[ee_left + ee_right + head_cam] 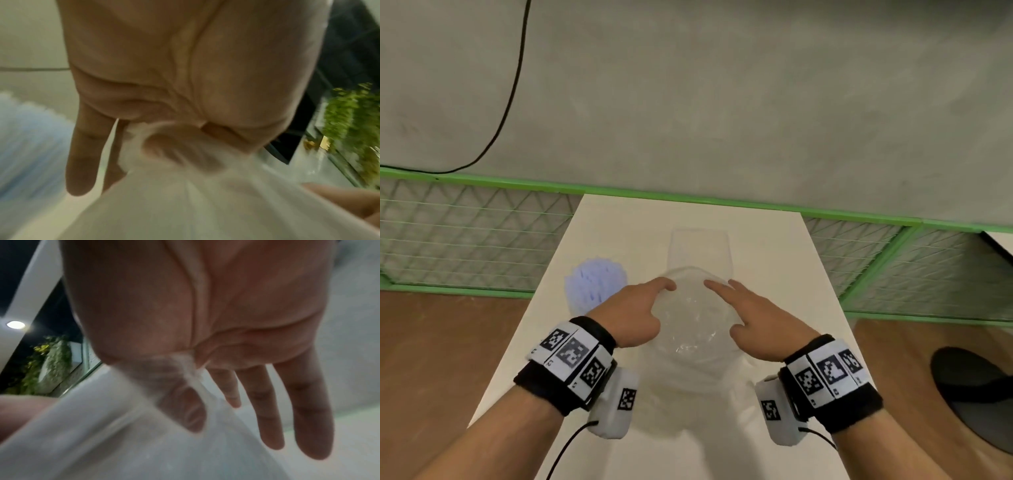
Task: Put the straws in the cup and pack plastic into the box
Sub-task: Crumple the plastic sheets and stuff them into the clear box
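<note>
Both hands hold the clear plastic [693,318] at centre frame: the left hand [635,313] and right hand [751,320] each pinch an edge. The transparent box [700,248] sits just above them, equally near both. The straws [595,286] stand mid-left on the tabletop [774,246].

Both forearms are reaching up from the lower frame. The left hand [635,317] is pinching clear plastic [690,325] at centre, index finger extended. The right hand [751,320] is pinching it too, remaining fingers [308,410] hanging straight.
</note>
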Available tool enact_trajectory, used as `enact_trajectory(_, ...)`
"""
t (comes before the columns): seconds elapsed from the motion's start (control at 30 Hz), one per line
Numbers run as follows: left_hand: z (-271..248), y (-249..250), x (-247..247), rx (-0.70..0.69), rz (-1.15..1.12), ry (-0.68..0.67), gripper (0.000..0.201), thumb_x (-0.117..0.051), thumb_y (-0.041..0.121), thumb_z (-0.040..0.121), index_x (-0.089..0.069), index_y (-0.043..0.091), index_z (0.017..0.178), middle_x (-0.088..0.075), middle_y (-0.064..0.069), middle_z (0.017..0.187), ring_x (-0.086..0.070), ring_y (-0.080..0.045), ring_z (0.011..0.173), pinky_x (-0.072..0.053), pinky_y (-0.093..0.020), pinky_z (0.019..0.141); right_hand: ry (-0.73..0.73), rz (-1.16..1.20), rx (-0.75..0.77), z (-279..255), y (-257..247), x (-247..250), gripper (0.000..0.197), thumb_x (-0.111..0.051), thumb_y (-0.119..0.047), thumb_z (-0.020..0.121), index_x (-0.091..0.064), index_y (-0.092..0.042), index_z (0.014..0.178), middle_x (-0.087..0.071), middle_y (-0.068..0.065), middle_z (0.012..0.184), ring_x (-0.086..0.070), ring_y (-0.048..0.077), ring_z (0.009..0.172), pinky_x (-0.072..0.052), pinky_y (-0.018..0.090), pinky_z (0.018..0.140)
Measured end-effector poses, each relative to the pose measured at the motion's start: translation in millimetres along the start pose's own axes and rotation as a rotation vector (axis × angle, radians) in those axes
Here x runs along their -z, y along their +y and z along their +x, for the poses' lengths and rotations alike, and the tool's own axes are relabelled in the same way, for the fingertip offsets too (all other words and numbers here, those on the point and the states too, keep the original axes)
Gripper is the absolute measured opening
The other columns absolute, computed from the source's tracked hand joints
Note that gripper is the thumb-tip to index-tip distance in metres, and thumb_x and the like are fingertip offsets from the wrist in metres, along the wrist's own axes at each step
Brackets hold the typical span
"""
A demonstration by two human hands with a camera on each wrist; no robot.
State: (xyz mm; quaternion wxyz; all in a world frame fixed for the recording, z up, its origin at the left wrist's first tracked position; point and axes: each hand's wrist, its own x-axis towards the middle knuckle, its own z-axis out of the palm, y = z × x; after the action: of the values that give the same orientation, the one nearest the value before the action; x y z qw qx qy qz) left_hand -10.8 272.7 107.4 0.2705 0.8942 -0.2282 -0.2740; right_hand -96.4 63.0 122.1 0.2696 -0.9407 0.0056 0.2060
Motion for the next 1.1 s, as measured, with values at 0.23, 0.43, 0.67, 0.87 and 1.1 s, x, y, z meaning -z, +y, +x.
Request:
enact_trajectory(0.23, 9, -3, -17, 0.001, -0.315, 0.141, 0.014, -0.057, 0.013, 0.088, -0.051, 0.025, 0.091, -0.056, -0.009, 0.091, -0.050, -0.023, 0.073, -0.041, -0.032, 0.066, 0.098, 0.318, -0.042, 20, 9, -11, 0.060, -0.052, -0.023, 0.095, -0.032, -0.045, 0.147, -0.055, -0.006, 0.133, -0.051, 0.015, 0.121, -0.037, 0.025, 0.101)
enact_trajectory(0.43, 11, -17, -20, 0.023, -0.417, 0.130, 0.034, -0.048, 0.004, 0.089, -0.052, 0.032, 0.070, -0.057, -0.002, 0.078, -0.051, -0.018, 0.072, -0.040, -0.029, 0.067, 0.107, 0.614, -0.074, 38, 19, -26, 0.044, -0.050, -0.050, 0.097, -0.059, -0.029, 0.135, -0.055, -0.012, 0.139, -0.055, 0.002, 0.116, -0.037, 0.021, 0.104)
enact_trajectory(0.67, 17, -21, -28, 0.059, -0.541, 0.109, 0.028, -0.041, 0.003, 0.092, -0.058, 0.022, 0.081, -0.060, -0.001, 0.067, -0.050, -0.018, 0.059, -0.031, -0.022, 0.047, 0.073, 0.783, -0.109, 43, 19, -33, 0.035, -0.052, -0.052, 0.096, -0.073, -0.030, 0.115, -0.071, -0.010, 0.117, -0.065, 0.007, 0.111, -0.043, 0.035, 0.108)
enact_trajectory(0.87, 30, -32, -29, 0.155, -0.402, 0.061, 0.038, -0.041, -0.005, 0.085, -0.067, 0.022, 0.077, -0.065, -0.001, 0.064, -0.059, -0.019, 0.073, -0.048, -0.032, 0.075, 0.033, 0.626, -0.235, 49, 21, -35, 0.054, -0.039, -0.055, 0.099, -0.072, -0.015, 0.114, -0.070, -0.002, 0.110, -0.064, 0.017, 0.105, -0.045, 0.031, 0.101)
enact_trajectory(1.1, 33, -28, -28, 0.211, -0.339, -0.106, 0.031, -0.043, 0.016, 0.101, -0.065, 0.008, 0.122, -0.060, -0.006, 0.128, -0.056, -0.025, 0.117, -0.046, -0.034, 0.097, 0.105, 0.705, -0.119, 46, 36, -41, 0.043, -0.047, -0.048, 0.099, -0.070, -0.017, 0.118, -0.062, -0.002, 0.122, -0.059, 0.011, 0.112, -0.043, 0.023, 0.095)
